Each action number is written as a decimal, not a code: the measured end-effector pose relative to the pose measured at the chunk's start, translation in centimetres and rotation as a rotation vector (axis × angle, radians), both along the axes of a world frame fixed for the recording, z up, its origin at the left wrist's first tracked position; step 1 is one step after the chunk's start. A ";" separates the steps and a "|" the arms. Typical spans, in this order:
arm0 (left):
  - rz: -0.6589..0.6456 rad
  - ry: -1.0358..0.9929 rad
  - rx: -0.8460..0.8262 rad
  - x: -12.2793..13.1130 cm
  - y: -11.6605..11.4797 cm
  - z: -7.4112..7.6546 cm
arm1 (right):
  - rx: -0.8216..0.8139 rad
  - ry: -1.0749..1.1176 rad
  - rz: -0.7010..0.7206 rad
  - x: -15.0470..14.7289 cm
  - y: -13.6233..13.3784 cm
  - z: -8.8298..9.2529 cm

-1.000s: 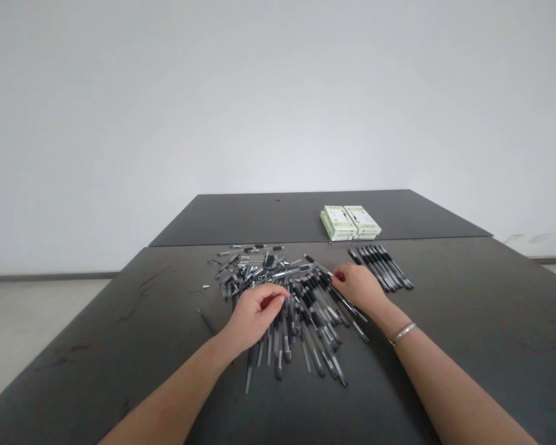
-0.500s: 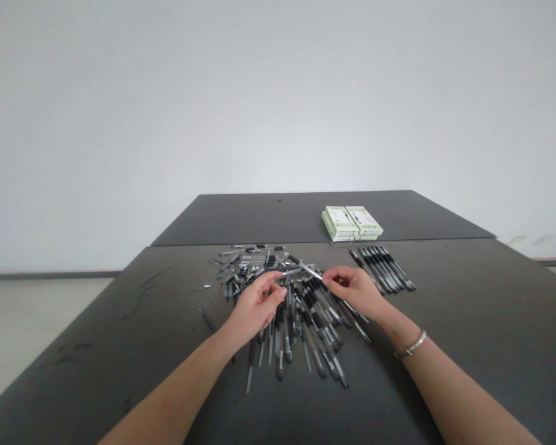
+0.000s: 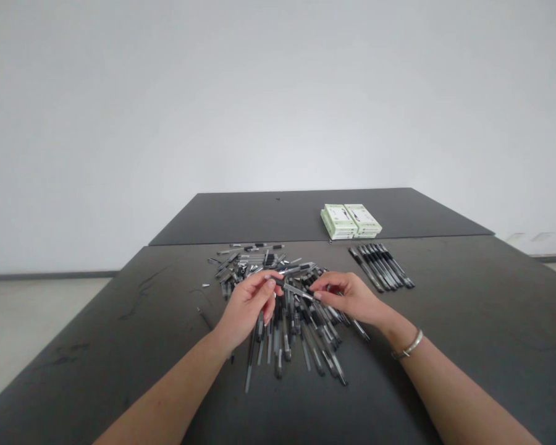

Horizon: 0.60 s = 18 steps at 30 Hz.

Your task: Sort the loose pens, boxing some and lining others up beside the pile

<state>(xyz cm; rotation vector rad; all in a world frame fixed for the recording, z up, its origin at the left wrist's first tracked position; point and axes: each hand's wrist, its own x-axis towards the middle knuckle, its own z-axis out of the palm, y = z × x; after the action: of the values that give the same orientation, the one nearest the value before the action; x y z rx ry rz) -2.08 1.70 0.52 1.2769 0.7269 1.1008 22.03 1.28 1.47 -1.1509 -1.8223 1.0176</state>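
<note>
Over a heap of loose pen parts, my two hands hold one pen between them. It has a clear barrel and a dark grip section. The dark end sits between the thumb and fingers of my left hand, which is closed on it. At the other end, the thumb and forefinger of my right hand pinch the barrel. The pen slants down slightly from left to right. Under and around my hands lie clear barrels, black-gripped pens and thin tubes, partly hidden by my fingers.
A neat row of several pens lies right of the heap. Behind it, green-and-white boxes stand stacked on the far section of the dark table. A small pointed piece lies left of the heap.
The pen in my right hand has moved down and left. My left hand, earlier apart from it, has now closed on its dark end.
</note>
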 end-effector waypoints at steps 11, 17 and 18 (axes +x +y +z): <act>0.120 -0.185 -0.092 -0.1 0.1 0.8 | 0.038 -0.572 -0.534 5.1 2.4 -0.3; 0.117 -0.220 -0.129 0.0 0.2 1.0 | -0.007 -0.819 -0.427 5.3 2.2 -0.4; 0.115 -0.223 -0.131 0.0 0.1 1.0 | -0.013 -0.842 -0.420 5.4 2.2 -0.6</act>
<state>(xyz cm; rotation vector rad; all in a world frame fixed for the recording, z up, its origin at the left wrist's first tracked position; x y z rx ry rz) -2.08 1.84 1.55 0.9937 0.6983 1.2454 27.39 3.51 0.90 -2.0667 -2.0170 0.2958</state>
